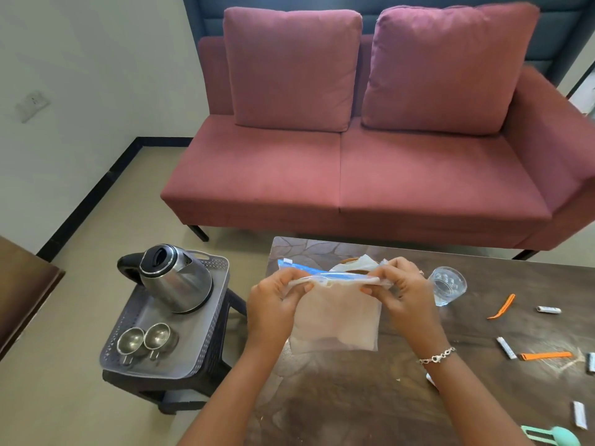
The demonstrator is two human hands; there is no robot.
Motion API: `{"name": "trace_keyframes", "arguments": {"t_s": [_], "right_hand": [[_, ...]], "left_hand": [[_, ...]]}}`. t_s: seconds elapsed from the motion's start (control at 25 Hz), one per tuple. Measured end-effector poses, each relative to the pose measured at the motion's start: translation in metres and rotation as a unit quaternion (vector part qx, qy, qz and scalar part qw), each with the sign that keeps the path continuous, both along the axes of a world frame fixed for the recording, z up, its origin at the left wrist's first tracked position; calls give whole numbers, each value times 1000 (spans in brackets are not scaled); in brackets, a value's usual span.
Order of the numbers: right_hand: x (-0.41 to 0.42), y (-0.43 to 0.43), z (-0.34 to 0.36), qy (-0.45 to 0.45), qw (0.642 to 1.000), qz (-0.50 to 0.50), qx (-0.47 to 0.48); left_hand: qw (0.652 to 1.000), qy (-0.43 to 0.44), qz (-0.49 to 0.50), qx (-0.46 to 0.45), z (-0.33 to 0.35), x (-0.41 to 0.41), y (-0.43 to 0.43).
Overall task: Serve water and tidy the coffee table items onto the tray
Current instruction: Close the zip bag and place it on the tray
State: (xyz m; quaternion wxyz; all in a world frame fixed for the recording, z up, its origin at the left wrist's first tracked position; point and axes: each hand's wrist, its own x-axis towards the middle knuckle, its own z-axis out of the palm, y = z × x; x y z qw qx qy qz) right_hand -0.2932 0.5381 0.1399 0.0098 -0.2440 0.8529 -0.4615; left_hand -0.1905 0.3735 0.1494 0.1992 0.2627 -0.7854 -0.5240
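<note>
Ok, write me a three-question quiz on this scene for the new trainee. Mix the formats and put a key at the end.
1. True or false: the left hand and the right hand both pinch the top edge of the zip-lock bag.
2. The kettle stands on: A a stove; B the tray; C a shelf.
3. Fill in: ___ steel cups stand on the tray near the kettle.

Key: 1 true; 2 B; 3 two.
</note>
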Motion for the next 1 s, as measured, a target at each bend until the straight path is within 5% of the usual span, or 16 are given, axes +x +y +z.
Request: {"name": "trace_keyframes", "arguments": {"t_s": [0.32, 0.64, 1.0], "right_hand": [[18, -24, -13, 96, 987, 97, 88], [37, -87, -35, 182, 950, 199, 155], [79, -218, -78, 236, 896, 320, 196]], "left_hand": [[988, -51, 29, -146, -9, 22, -24], [994, -84, -30, -67, -30, 62, -92], [976, -169, -38, -133, -67, 125, -222]]}}
